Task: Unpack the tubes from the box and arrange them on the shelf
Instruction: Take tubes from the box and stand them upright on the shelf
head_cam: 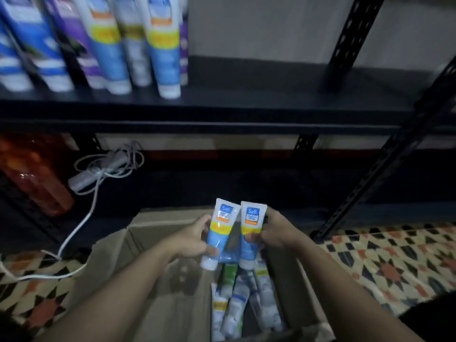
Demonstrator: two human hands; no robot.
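The left hand [190,239] has its fingers [212,250] wrapped around a blue and white plastic tube with a yellow band and a white cap [218,234]. The right hand [274,232] has its fingers [251,238] closed on a second blue and white tube of the same kind [250,230]. Both tubes stand with the cap end down and the flat end up, and their top corners are just beside each other, almost touching. Both hands hang over the open brown cardboard box [118,262]. Under the fingers, more plastic tubes [237,302] lie in a heap in the right part of the box, close against its right wall. To the left of the left fingers the box floor is bare, so there is room there. Far above the fingers is the black metal shelf [246,95]. Up and to the left of the fingers, a row of tall blue, white and purple tubes [103,43] stands on it, cap down, and the nearest one stands close to the front edge. Straight above the fingers and to the right, the shelf board is bare up to the black post with holes [350,43]. Another slanted black post [385,164] runs down on the right of the right fingers. To the left of the left fingers, a white cable [81,223] trails over the patterned tile floor [389,262] from under the shelf, near an orange see-through bottle [32,174].
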